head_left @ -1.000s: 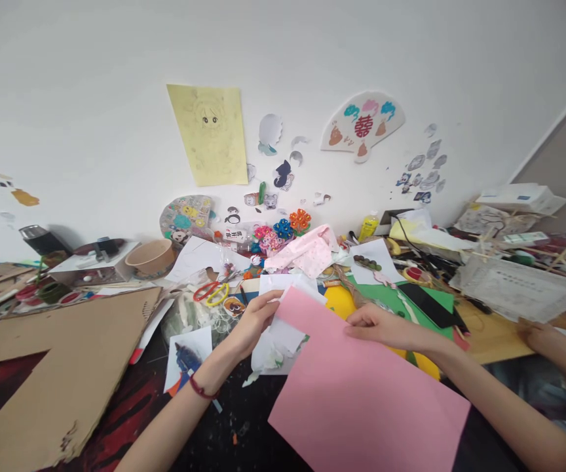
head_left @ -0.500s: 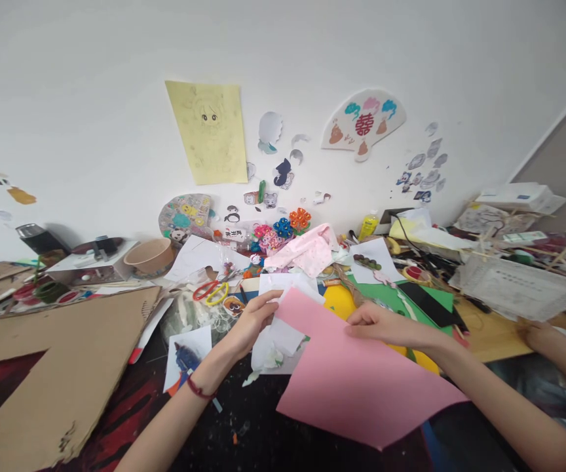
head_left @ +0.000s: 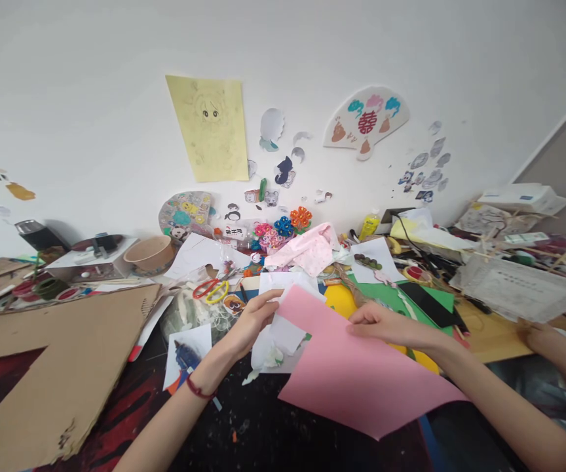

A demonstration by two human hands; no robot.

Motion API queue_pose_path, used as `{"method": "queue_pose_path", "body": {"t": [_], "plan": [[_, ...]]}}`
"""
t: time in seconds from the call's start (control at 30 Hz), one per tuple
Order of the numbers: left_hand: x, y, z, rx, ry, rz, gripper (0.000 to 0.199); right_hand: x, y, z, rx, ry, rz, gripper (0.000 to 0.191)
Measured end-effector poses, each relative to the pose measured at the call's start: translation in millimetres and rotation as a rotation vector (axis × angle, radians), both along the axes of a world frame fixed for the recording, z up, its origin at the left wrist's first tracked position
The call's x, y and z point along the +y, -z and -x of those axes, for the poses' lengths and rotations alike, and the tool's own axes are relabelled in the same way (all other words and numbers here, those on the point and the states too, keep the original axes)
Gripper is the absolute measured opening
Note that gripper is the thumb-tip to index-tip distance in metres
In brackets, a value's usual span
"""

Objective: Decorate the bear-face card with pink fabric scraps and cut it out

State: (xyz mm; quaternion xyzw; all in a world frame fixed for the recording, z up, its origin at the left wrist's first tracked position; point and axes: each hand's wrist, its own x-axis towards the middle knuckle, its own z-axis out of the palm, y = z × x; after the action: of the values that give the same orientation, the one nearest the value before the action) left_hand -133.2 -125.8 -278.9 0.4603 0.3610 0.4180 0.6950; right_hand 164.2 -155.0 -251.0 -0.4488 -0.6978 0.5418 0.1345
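Since a second ago, the pink sheet's point(head_left: 361, 373) near edge has lifted; left hand point(head_left: 253, 321) and right hand point(head_left: 381, 324) pinch its far edge, no crease yet.

Craft/hobby workroom. Cluttered table w/ cardboard sheet point(head_left: 57, 367) near left, scissors point(head_left: 211, 290) at centre, coloured paper flowers point(head_left: 283, 231) far centre; white wall behind carries a yellow drawing point(head_left: 209, 128), paper fan point(head_left: 367, 122) and small cut-outs.
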Motion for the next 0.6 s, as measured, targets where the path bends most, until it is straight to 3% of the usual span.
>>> {"method": "queue_pose_path", "body": {"t": [0.6], "plan": [[-1.0, 3.6, 2.5, 0.034, 0.000, -0.055, 0.040, -2.7, 1.0, -5.7, -0.017, 0.005, -0.017, 0.049]]}}
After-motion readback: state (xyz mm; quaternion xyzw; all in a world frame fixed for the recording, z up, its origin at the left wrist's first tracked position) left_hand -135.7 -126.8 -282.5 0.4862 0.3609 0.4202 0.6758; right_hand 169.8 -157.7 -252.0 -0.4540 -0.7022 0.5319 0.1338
